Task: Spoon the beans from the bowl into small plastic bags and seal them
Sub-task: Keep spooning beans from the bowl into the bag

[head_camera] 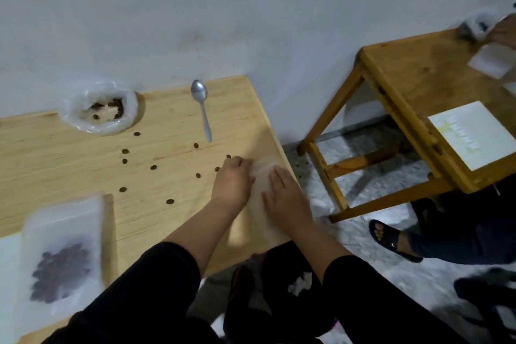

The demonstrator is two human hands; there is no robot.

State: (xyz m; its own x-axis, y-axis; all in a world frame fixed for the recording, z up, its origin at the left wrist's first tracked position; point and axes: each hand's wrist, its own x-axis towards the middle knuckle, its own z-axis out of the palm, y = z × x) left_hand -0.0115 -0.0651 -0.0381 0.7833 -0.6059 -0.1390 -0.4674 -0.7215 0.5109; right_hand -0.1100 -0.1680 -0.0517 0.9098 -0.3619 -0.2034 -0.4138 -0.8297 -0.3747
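Both hands work at the right edge of the bench (69, 148), on an empty small plastic bag (261, 176) lying flat there. The left hand (233, 183) has its fingers curled down onto the bag's left edge near the mouth, apparently pinching it; the right hand (284, 195) lies over the bag with fingers fairly straight, pressing it flat, though blur hides the fingertips. The bag is thin, clear film: very light, limp and slippery, likely to slide or crumple, so it is best taken by the two lips of its mouth and held open there. Loose beans (153, 167) are scattered over the wood between the hands and the bowl (100, 109), which sits at the far edge lined with a plastic sheet and holds only a few beans. These are small, hard and apt to roll off the edge. The spoon (201, 105) lies unheld beside the bowl, bowl end toward the wall; it is stiff metal, and the handle is the place to take it. At the near left a filled bag (60, 257) rests on the bench, beans pooled in its lower half. It would sag if lifted from one corner. A second wooden table (405, 70) and another person's sandalled foot (391, 240) are off to the right.
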